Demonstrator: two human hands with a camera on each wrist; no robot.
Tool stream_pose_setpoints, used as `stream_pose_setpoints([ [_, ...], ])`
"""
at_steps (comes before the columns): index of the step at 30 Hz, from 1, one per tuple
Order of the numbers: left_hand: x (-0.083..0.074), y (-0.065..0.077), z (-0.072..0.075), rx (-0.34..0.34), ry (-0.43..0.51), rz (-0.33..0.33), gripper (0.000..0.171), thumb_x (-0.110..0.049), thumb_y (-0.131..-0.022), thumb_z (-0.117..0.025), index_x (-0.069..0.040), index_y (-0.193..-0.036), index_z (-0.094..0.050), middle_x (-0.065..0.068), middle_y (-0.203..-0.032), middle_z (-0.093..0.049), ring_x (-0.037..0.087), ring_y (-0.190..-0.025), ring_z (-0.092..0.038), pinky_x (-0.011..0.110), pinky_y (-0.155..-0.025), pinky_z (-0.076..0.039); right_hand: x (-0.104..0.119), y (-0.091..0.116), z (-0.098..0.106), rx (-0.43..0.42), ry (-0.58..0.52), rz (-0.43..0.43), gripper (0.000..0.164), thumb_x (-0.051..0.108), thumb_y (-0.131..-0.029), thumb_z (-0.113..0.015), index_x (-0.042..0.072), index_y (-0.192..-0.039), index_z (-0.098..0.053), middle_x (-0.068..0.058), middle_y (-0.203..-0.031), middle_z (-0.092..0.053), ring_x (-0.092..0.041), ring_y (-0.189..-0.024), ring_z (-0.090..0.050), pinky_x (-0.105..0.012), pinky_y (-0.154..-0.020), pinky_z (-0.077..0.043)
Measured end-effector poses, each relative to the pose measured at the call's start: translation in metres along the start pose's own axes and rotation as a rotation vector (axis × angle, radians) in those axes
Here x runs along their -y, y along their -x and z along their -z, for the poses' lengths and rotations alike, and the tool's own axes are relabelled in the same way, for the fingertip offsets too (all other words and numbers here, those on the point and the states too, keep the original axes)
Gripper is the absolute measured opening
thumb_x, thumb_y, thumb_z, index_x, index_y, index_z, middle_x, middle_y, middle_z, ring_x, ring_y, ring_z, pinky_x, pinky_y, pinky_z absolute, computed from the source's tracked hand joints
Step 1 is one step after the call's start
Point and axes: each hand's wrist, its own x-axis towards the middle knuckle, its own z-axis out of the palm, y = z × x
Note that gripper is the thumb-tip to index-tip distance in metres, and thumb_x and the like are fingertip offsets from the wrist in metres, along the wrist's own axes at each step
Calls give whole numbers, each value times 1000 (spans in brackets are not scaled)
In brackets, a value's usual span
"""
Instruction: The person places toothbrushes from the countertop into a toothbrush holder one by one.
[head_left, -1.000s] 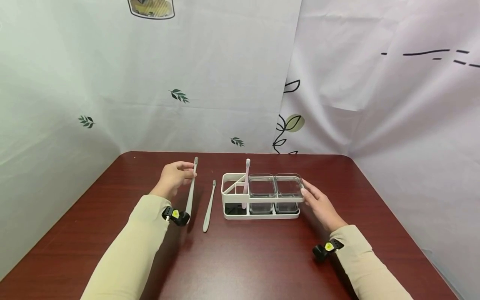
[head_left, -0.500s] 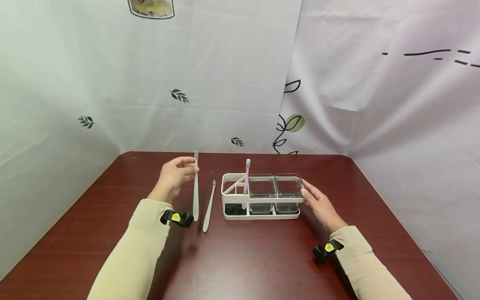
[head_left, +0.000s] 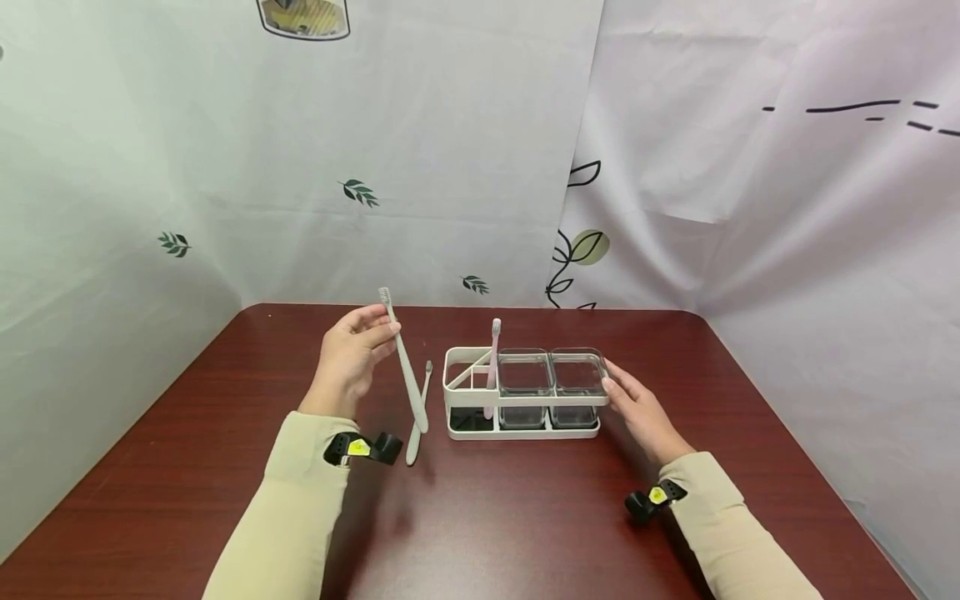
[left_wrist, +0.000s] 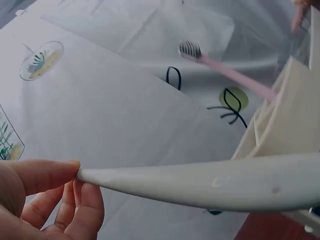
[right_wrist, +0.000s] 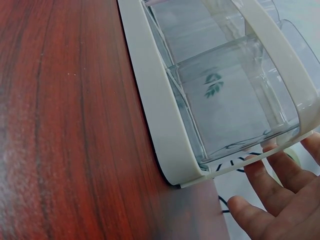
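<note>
My left hand (head_left: pixel 347 354) pinches a pale grey-white toothbrush (head_left: pixel 406 367) just below its head, between thumb and fingers. The brush leans with its bristles up and its thick handle end down to the right. In the left wrist view, that handle (left_wrist: pixel 210 182) stretches toward the holder. A second pale toothbrush (head_left: pixel 413 442) lies on the table, partly covered by the held one in the head view. My right hand (head_left: pixel 641 412) rests its fingertips against the right end of a white two-tier toothbrush holder (head_left: pixel 472 398). A pink toothbrush (head_left: pixel 492 358) stands in the holder's divided left section.
Two clear square cups (head_left: pixel 525 372) sit side by side in the holder, right of the pink toothbrush. The holder stands on a dark red-brown wooden table (head_left: pixel 510 517). A pale printed cloth (head_left: pixel 450 150) hangs behind and along both sides.
My left hand has lifted the toothbrush and moved it slightly right, tilting its handle end toward the holder. My right hand and the holder have stayed in place.
</note>
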Motion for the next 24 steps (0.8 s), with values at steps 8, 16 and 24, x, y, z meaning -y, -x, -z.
stream_pose_setpoints([
  [8, -3, 6, -11, -87, 129, -49, 26, 8, -81, -59, -7, -101, -53, 2, -86, -51, 9, -74, -56, 21, -66, -50, 0, 0, -1, -3, -5, 3, 55, 37, -93, -45, 14, -140, -30, -13, -141, -33, -30, -123, -37, -49, -96, -34],
  [16, -3, 6, -25, -173, 199, -108, 28, 12, -78, -59, -8, -98, -54, 3, -87, -49, 10, -72, -54, 20, -61, -50, 0, 0, 0, -4, 19, -9, 55, 37, -93, -45, 14, -141, -30, -12, -142, -32, -30, -122, -38, -48, -96, -35],
  [24, -2, 5, -37, -212, 227, -143, 30, 10, -79, -59, -5, -104, -54, 4, -89, -49, 11, -73, -54, 19, -60, -50, 1, 1, 0, -3, 25, -9, 58, 41, -92, -45, 15, -141, -29, -12, -141, -33, -28, -123, -38, -48, -96, -35],
])
